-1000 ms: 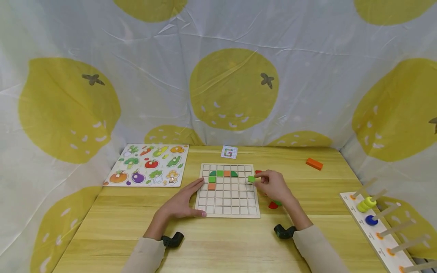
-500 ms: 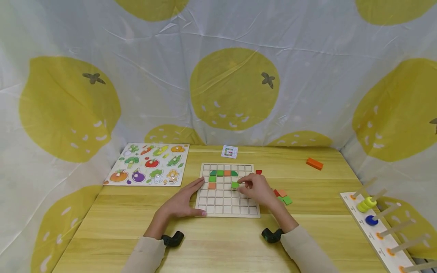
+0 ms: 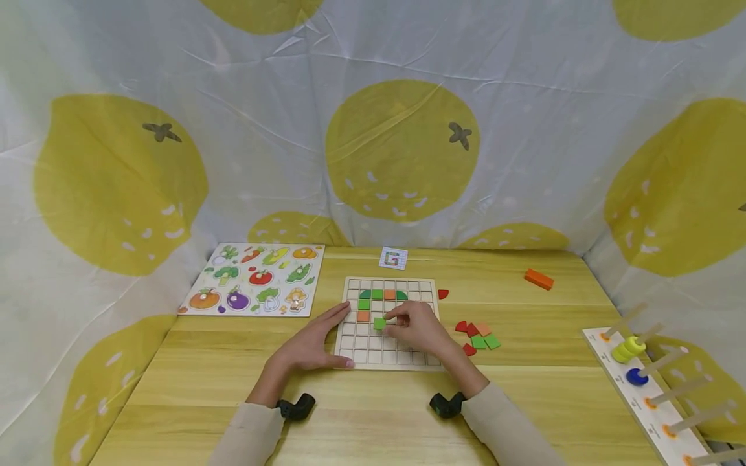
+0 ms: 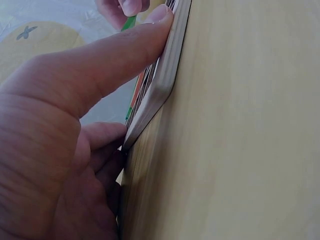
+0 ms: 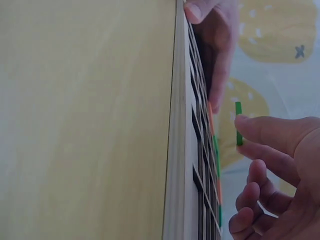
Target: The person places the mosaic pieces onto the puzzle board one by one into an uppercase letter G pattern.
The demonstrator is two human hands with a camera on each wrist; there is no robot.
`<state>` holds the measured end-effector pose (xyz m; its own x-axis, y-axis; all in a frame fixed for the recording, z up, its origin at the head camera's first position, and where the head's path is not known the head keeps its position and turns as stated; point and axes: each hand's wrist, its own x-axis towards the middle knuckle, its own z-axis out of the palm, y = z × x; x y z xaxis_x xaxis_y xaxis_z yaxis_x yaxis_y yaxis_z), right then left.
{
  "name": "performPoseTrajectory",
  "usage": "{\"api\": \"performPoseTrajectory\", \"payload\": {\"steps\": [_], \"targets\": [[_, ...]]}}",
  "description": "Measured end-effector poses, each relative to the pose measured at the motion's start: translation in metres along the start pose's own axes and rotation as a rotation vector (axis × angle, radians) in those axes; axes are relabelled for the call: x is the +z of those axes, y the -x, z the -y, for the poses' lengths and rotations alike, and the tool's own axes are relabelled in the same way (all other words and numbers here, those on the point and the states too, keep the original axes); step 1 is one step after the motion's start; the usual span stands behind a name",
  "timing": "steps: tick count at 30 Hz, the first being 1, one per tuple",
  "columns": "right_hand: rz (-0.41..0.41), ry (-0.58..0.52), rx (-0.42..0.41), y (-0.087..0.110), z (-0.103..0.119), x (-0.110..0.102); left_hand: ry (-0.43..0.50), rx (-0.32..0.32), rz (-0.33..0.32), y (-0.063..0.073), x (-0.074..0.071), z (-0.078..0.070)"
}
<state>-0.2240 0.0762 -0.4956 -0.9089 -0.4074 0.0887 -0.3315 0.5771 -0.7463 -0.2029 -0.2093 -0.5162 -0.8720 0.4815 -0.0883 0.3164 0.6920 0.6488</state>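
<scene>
A wooden grid board point(image 3: 368, 357) lies on the table, with green and orange tiles set in its upper left cells. My right hand point(image 3: 421, 330) pinches a square green tile point(image 3: 379, 323) between thumb and index finger. In the right wrist view this green tile point(image 5: 238, 124) stands a little off the board's face, its other fingers loosely curled below. My left hand point(image 3: 311, 342) rests at the board's left edge with fingers spread. The left wrist view shows the left thumb point(image 4: 150, 37) lying on the board's near edge and the fingertips against its side.
Loose red, green and orange tiles point(image 3: 479, 341) lie right of the board, and one red piece point(image 3: 443, 294) sits higher up. Behind is a pattern card point(image 3: 393, 258). A vegetable puzzle point(image 3: 249, 279) stands left, an orange block point(image 3: 539, 279) and a peg rack point(image 3: 647, 401) right.
My right hand has carried the green tile leftward from the board's right edge to over its middle, uncovering the loose tiles on the table. The left hand stays in place.
</scene>
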Motion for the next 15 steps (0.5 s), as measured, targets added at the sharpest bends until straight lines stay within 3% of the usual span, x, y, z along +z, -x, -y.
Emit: {"api": "performPoseTrajectory", "payload": {"steps": [15], "targets": [[0.045,0.020,0.046,-0.011,0.012,0.025,-0.002,0.009,-0.003,0.000,0.000,0.001]]}}
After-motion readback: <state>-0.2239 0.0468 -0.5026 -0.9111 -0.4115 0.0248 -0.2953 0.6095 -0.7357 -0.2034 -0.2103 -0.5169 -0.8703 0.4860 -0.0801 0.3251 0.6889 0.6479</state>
